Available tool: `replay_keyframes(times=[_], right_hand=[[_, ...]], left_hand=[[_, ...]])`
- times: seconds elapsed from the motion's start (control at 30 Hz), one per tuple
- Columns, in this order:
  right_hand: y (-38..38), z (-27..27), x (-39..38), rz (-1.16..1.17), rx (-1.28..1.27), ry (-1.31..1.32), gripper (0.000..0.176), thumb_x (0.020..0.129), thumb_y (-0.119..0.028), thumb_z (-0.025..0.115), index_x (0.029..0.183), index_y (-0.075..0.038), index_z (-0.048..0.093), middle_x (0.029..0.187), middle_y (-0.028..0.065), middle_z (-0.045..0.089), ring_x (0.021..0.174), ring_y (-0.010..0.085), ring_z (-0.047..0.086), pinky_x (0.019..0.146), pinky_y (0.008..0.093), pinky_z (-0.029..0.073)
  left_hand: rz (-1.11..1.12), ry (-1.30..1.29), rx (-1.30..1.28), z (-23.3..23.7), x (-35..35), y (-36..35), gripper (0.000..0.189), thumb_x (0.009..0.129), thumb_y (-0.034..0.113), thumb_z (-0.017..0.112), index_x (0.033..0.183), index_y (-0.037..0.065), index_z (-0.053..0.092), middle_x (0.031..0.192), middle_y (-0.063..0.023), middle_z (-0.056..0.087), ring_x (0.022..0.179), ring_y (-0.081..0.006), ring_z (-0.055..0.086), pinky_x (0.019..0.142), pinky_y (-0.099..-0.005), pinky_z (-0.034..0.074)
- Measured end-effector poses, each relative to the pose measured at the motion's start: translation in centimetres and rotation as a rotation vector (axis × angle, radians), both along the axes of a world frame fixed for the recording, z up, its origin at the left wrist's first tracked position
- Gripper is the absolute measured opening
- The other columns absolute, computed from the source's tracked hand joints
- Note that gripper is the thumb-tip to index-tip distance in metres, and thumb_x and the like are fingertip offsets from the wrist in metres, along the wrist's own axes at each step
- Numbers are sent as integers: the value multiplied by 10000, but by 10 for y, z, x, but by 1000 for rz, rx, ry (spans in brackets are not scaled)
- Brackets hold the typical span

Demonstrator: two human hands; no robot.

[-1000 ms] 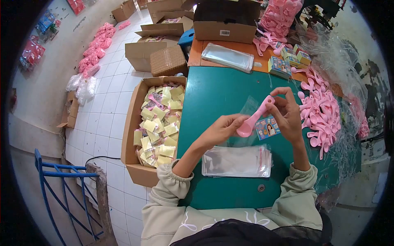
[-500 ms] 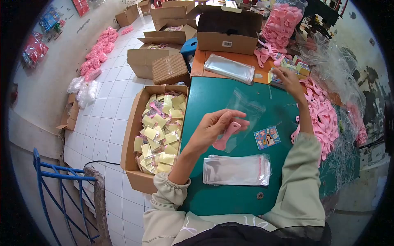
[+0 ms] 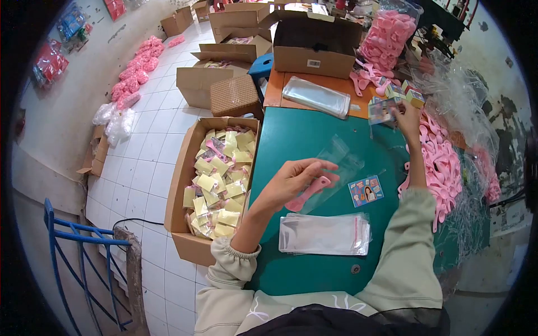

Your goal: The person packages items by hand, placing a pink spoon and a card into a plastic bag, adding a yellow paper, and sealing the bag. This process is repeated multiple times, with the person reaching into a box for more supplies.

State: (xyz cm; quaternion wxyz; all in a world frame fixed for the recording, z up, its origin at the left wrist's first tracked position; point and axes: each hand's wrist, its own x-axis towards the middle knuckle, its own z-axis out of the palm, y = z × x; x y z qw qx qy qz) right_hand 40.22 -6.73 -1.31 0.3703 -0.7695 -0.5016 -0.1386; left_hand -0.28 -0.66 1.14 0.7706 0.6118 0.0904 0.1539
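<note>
My left hand is closed on a clear plastic bag with a pink spoon-shaped plastic piece, a hole at its handle end. Whether that piece lies fully inside the bag cannot be made out. At the far right of the green table, my right hand pinches a printed card by its right side, next to small card stacks. Another printed card lies flat on the table. A stack of clear bags rests nearer to me.
Pink pieces are heaped along the table's right side. Left of the table stands a carton of packed items with yellowish cards. More clear bags and an open box sit at the back. A blue metal rail is at lower left.
My right hand has picked up a printed card by the stacks and moved slightly toward me. The bag and pink piece in my left hand have tilted lower.
</note>
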Motion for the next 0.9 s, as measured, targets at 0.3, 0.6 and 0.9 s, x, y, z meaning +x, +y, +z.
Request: replay_keyframes(times=[0.3,0.6,0.9], right_hand=[[-84,95,-210,516,-123,655,77,862,-9,567,925,-6,524,761,38,605,605,57,559,514,211,456],[-92,110,-210,490,-314,463,118,833,-7,592,880,9,485,690,76,573,585,90,556,519,247,443],[-77,78,-228,756,-467,116,199,745,-77,656,877,-16,520,728,145,590,683,361,571,627,396,450]], left_hand=[[-34,207,74,-2,3,-2,356,985,258,394,1095,-14,596,911,-80,667,786,-63,567,710,-202,471],[-49,152,257,8,2,-7,330,964,274,435,996,-2,613,793,-49,657,669,-66,517,612,-226,443],[7,123,477,-5,10,-24,365,915,258,531,1210,44,527,790,-154,664,663,-177,617,632,-298,476]])
